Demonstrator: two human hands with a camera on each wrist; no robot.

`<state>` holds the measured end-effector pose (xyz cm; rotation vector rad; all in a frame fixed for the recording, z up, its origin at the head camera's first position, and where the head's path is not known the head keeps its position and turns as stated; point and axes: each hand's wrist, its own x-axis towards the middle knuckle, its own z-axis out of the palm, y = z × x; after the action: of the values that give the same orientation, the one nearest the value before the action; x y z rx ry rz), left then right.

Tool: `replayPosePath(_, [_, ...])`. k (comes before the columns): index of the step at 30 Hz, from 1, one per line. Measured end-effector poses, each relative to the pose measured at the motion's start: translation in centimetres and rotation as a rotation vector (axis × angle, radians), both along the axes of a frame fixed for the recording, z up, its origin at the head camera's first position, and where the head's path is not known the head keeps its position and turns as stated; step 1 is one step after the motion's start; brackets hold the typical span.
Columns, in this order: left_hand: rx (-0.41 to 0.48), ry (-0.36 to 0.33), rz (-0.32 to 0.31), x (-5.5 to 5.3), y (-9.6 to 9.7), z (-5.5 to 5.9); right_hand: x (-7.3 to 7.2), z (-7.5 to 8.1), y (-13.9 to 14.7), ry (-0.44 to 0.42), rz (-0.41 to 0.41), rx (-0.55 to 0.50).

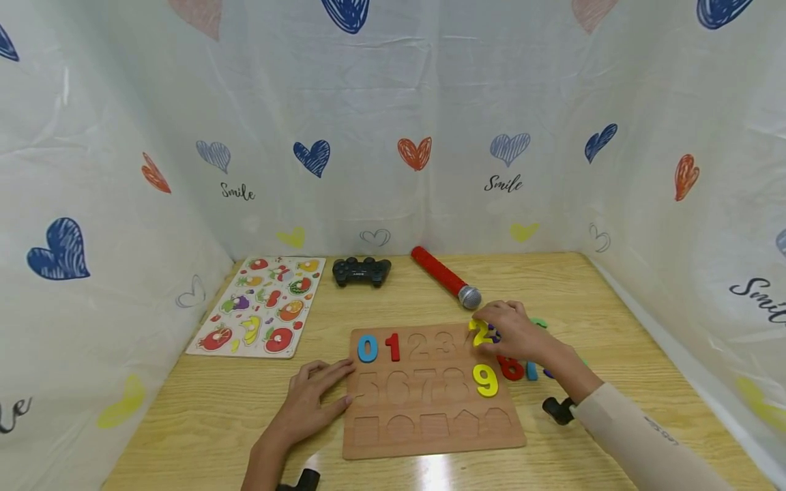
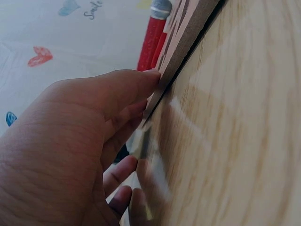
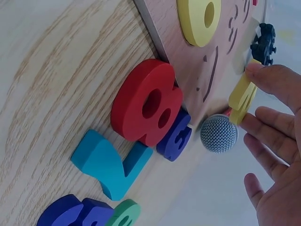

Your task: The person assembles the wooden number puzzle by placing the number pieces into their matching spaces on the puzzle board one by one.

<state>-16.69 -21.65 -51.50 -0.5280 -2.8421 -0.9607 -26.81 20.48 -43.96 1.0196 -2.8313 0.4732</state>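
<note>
My right hand pinches a yellow number 2 between thumb and fingertips, over the upper right corner of the wooden number board. In the right wrist view the yellow 2 appears nearly edge-on, with the other fingers loosely spread. At the board's left edge rests my left hand, fingers extended; its thumb touches the edge in the left wrist view. The board carries a blue 0 and a red 1 in the top row, and a yellow 9 at the second row's right end.
Beside the board's right edge lie a red 8, a light blue 7, a dark blue 3 and other loose pieces. Behind are a fruit puzzle board, a black game controller and a red microphone.
</note>
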Motion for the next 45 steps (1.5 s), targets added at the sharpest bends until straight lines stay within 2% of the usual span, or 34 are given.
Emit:
replayPosePath(9, [-0.044, -0.035, 0.032, 1.0, -0.8, -0.3, 0.5, -1.0, -1.3, -0.033, 0.047, -0.006])
replayPosePath(15, [-0.040, -0.035, 0.031, 0.6, -0.6, -0.2, 0.2, -0.8, -1.7, -0.016, 0.036, -0.003])
replayPosePath(24, [-0.036, -0.036, 0.030, 0.3, -0.3, 0.0, 0.1, -0.4, -2.5, -0.043, 0.018, 0.027])
replayPosePath(34, [-0.037, -0.033, 0.027, 0.4, -0.2, 0.2, 0.1, -0.7, -3.2, -0.039, 0.056, -0.010])
replayPosePath(45, [-0.013, -0.002, 0.013, 0.0, 0.1, 0.2, -0.2, -0.3, -3.6, -0.026, 0.057, 0.030])
